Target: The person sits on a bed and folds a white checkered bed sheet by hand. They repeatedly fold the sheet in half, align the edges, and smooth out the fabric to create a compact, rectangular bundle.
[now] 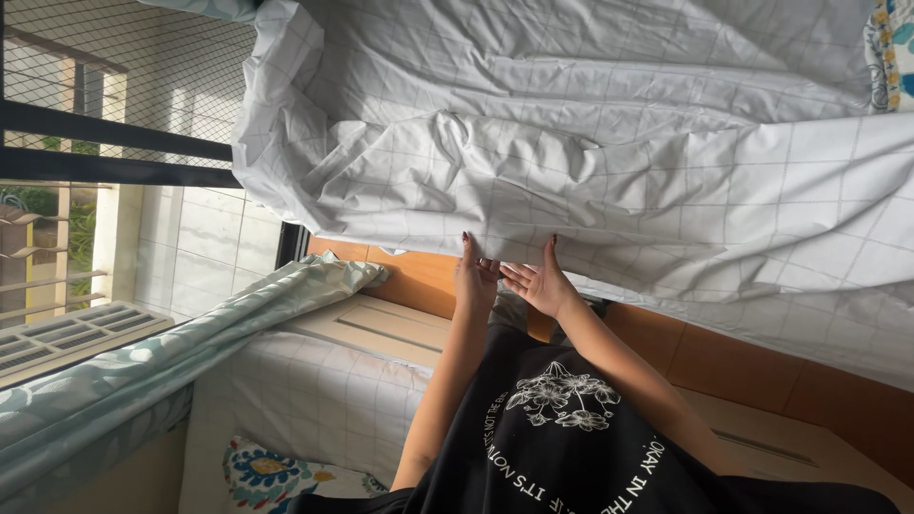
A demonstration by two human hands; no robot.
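Note:
A white bed sheet point(590, 162) with a thin grey grid lies crumpled across the upper half of the view. Both of my arms reach up from my black printed shirt point(562, 438) to its lower hem. My left hand point(473, 278) is seen from the back, with one dark-nailed finger over the hem and the others tucked under it. Close beside it, my right hand point(535, 284) has its palm turned toward me. One of its fingers lies on the sheet and the rest go behind the edge. The two hands nearly touch.
An orange-brown wooden bed frame point(762, 366) runs under the sheet. A pale green curtain point(190, 333) hangs at left beside a window with a dark frame and mesh point(114, 124). A gridded mattress cover point(314, 400) and a floral cloth point(267, 476) lie at lower left.

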